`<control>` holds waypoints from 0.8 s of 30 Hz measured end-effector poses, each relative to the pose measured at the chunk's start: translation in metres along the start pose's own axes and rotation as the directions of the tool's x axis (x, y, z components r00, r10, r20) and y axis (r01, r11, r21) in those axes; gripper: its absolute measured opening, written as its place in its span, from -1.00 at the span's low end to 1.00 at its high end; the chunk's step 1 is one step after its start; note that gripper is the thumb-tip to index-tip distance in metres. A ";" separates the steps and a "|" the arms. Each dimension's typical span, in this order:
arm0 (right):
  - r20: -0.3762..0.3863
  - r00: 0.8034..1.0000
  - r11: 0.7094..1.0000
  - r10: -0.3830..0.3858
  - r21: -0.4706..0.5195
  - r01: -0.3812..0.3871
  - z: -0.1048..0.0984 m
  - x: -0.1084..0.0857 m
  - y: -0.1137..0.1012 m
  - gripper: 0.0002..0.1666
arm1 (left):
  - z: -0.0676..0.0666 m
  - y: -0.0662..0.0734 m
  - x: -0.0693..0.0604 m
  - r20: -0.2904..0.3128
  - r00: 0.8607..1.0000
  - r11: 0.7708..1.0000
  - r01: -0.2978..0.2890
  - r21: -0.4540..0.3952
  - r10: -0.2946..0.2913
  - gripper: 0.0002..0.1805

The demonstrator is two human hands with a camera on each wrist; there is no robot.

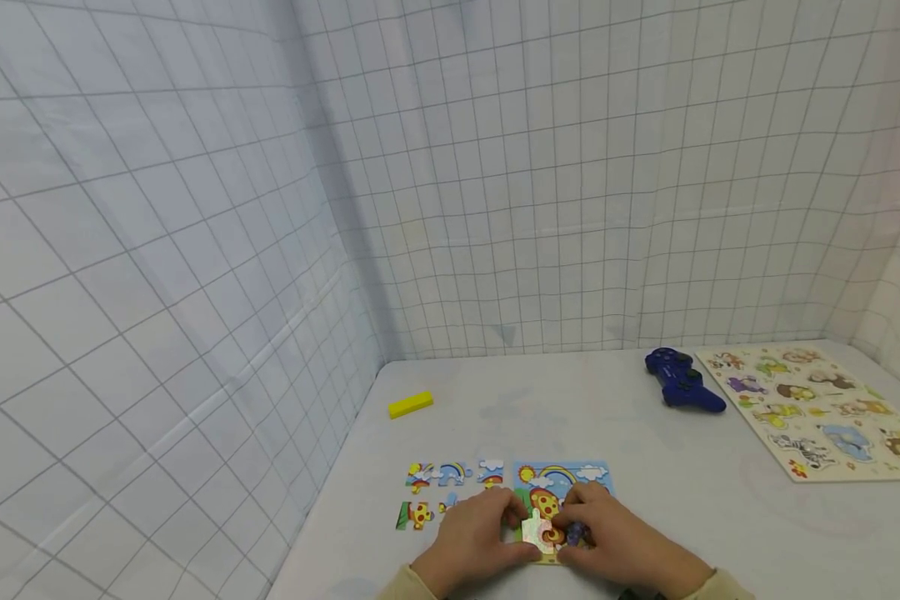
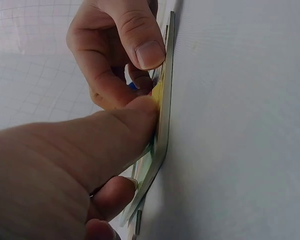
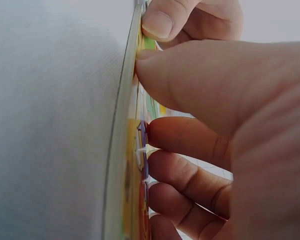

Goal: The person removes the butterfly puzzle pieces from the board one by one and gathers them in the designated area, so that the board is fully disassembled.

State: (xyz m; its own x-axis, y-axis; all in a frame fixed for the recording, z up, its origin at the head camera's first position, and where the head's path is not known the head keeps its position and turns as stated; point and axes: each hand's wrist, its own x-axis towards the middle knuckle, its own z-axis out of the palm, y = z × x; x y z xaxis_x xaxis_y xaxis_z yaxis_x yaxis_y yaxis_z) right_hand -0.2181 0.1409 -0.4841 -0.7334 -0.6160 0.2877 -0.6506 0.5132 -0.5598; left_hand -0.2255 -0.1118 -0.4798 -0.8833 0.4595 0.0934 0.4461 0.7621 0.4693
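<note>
A light, glossy puzzle piece [image 1: 537, 532] lies on the picture board [image 1: 562, 472], which rests flat on the table. My left hand [image 1: 482, 537] is at its left side, with the thumb pressing near its lower edge and the fingers bent by the board's left side. From the right, my right hand [image 1: 617, 536] touches the piece with thumb and forefinger; its other fingers rest on the board's printed surface [image 3: 142, 142]. In the left wrist view, both thumbs press close together along the board's near edge [image 2: 166, 120]. The hands hide part of the picture.
Several loose puzzle pieces [image 1: 417, 514] lie left of the board, one partly behind my left hand. A yellow block [image 1: 410, 405] sits farther back. Back right are a blue game controller [image 1: 678, 381] and a large animal board [image 1: 817, 417]. Grid-patterned cloth [image 1: 532, 208] encloses the table.
</note>
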 end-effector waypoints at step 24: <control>0.005 1.000 1.000 0.011 0.012 -0.011 0.000 0.000 -0.001 -0.67 | -0.006 0.001 -0.004 -0.115 0.988 0.921 0.055 -0.386 -0.108 -0.90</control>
State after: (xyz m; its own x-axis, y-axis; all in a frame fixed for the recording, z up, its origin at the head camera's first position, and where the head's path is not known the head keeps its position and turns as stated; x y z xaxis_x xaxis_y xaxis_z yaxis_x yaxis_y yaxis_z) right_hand -0.2175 0.1404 -0.4834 -0.7397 -0.6130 0.2777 -0.6400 0.5130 -0.5721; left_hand -0.2220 -0.1154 -0.4744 -0.9368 0.3194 0.1425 0.3059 0.5510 0.7764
